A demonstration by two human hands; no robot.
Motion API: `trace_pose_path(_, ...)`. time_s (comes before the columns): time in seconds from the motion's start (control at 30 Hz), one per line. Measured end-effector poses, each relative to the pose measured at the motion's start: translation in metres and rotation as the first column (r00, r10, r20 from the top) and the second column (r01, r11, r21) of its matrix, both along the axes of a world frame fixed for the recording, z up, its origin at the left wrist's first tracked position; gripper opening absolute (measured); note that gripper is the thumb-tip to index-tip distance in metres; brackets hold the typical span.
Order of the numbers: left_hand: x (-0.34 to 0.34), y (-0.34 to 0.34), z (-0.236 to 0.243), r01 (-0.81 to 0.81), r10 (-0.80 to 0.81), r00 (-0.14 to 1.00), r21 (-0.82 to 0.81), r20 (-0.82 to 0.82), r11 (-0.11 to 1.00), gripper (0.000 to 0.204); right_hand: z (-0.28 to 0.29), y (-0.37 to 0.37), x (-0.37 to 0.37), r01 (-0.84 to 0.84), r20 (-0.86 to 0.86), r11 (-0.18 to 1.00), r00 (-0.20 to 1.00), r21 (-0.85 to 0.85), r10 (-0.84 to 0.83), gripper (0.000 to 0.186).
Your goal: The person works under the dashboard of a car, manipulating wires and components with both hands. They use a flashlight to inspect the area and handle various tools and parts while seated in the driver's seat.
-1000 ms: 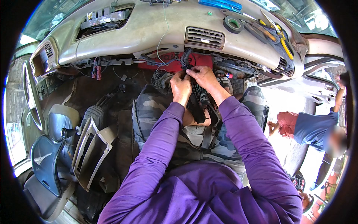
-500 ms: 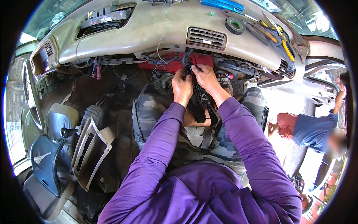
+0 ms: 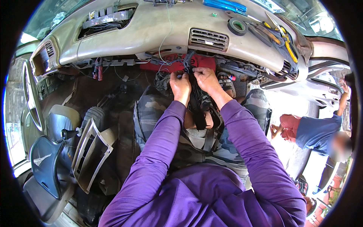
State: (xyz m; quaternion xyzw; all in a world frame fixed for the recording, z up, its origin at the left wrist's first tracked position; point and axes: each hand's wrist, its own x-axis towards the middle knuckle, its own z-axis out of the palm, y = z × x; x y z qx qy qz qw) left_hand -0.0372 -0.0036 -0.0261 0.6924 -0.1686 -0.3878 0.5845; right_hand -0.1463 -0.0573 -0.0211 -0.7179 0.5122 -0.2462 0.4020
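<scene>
Black wire bundle [image 3: 197,103], one, hangs below the lower edge of the dashboard [image 3: 151,32], between left hand [image 3: 180,87] and right hand [image 3: 207,80], both extended forward, curled; their grip I cannot tell.

We've got one head view: wide fisheye, upright, looking steeply down and ahead from above the wearer. Purple sleeves [image 3: 157,140] fill near, left hand [image 3: 180,87] and right hand [image 3: 207,81] farther, dashboard [image 3: 155,32] far; straight edges bow.
</scene>
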Motion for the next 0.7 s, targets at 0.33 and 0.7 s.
trace_pose_path(0.33, 0.001, 0.005, -0.011, 0.128, -0.174, 0.967, -0.236, -0.185, 0.963, 0.027, 0.005, -0.003, 0.001, -0.002, 0.027, 0.998, 1.000, 0.063, 0.001, 0.038)
trace_pose_path(0.7, 0.019, 0.000, -0.006, 0.335, -0.373, 0.855, -0.167, -0.359, 0.927, 0.021, 0.002, -0.013, 0.000, 0.050, 0.017, 0.982, 0.998, 0.182, -0.054, 0.045)
